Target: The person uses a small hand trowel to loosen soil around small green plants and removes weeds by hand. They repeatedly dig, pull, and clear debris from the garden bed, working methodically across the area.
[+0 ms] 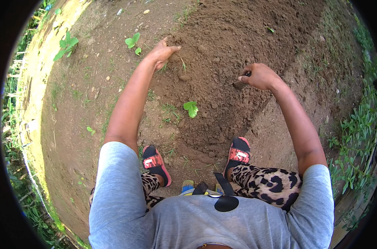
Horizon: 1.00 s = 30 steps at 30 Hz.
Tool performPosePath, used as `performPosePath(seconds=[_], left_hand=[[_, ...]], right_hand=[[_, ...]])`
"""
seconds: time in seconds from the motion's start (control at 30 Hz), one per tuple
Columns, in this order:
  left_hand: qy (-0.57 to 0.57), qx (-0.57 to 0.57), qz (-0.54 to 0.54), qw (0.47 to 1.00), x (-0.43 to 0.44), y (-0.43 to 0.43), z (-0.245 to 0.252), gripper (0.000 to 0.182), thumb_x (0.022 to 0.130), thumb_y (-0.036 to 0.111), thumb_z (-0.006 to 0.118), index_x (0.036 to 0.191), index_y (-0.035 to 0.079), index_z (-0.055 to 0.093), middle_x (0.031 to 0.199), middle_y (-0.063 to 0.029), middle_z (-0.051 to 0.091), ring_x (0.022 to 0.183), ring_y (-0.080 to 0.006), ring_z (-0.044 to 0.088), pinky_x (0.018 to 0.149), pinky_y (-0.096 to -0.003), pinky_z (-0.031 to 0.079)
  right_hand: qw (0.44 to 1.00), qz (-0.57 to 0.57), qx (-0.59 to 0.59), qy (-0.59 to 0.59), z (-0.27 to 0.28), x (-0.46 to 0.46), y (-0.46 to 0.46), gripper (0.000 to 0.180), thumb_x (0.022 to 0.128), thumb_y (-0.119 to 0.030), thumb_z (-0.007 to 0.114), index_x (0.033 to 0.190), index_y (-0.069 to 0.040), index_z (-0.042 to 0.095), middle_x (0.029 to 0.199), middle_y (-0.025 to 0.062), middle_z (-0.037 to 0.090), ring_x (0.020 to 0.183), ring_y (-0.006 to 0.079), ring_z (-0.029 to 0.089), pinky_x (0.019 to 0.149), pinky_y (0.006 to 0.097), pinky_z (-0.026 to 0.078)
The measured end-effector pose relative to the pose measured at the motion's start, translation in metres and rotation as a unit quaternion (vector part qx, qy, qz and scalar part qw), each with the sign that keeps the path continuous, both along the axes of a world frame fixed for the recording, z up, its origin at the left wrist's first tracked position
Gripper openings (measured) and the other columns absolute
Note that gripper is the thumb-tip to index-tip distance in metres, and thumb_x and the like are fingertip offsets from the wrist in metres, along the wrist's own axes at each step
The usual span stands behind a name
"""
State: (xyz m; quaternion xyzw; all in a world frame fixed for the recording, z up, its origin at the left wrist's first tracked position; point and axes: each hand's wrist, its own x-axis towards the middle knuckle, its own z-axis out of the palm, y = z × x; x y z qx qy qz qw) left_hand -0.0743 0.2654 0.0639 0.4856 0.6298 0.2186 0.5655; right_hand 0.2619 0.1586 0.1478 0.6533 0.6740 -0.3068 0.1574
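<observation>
My left hand (164,53) reaches to the left edge of a broad patch of loosened brown soil (213,62). Its thumb stands apart from the fingers, whose tips are partly hidden at the soil; whether they grip anything I cannot tell. A thin grass stalk (183,60) lies just beside it. On the right, my right hand (260,76) is closed around a small dark hand tool (238,85) with a flat, soil-covered end touching the soil; most of its handle is hidden in my fingers. Between my arms, nearer my feet, grows a small green seedling (191,109).
Broad-leaved seedlings (132,41) and a larger leafy plant (66,46) grow at the left. Green weeds (353,149) line the right edge. My feet in red and black slides (155,163) stand at the near end of the loose soil.
</observation>
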Motion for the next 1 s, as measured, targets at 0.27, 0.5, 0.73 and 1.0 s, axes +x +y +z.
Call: performPosePath(seconds=[0.27, 0.5, 0.73, 1.0], left_hand=[[0.045, 0.116, -0.015, 0.992, -0.005, 0.006, -0.013, 0.068, 0.094, 0.023, 0.075, 0.152, 0.002, 0.046, 0.146, -0.0263, 0.056, 0.135, -0.0320, 0.055, 0.111, -0.0423, 0.046], [0.044, 0.111, 0.139, 0.983, 0.005, 0.008, 0.002, 0.086, 0.088, 0.043, 0.079, 0.144, -0.013, 0.046, 0.140, -0.0286, 0.058, 0.128, -0.0313, 0.058, 0.102, -0.0407, 0.050], [-0.020, 0.022, -0.053, 0.998, -0.010, -0.007, -0.022, 0.110, 0.080, 0.016, 0.089, 0.158, -0.011, 0.016, 0.156, -0.0258, 0.043, 0.142, -0.0308, 0.047, 0.118, -0.0398, 0.038], [0.328, 0.211, -0.058, 0.919, -0.011, -0.008, -0.039, 0.063, 0.093, 0.035, 0.076, 0.145, 0.005, 0.056, 0.134, -0.0231, 0.066, 0.129, -0.0336, 0.062, 0.110, -0.0390, 0.046]], right_hand=[[1.000, 0.002, 0.012, 0.002, -0.003, 0.002, -0.002, 0.040, 0.095, -0.040, 0.067, 0.123, -0.013, 0.075, 0.121, 0.0158, 0.074, 0.118, 0.0295, 0.068, 0.108, 0.0420, 0.049], [1.000, -0.004, -0.001, -0.007, 0.000, 0.000, -0.002, 0.039, 0.096, -0.041, 0.067, 0.123, -0.014, 0.075, 0.121, 0.0134, 0.074, 0.118, 0.0279, 0.068, 0.108, 0.0418, 0.049], [1.000, -0.006, 0.005, -0.007, 0.000, 0.001, -0.002, 0.039, 0.095, -0.042, 0.068, 0.122, -0.014, 0.075, 0.121, 0.0122, 0.074, 0.118, 0.0274, 0.068, 0.107, 0.0419, 0.050], [1.000, -0.005, 0.004, -0.004, -0.006, 0.003, 0.001, 0.039, 0.096, -0.043, 0.068, 0.121, -0.014, 0.075, 0.120, 0.0122, 0.075, 0.117, 0.0271, 0.068, 0.106, 0.0421, 0.051]])
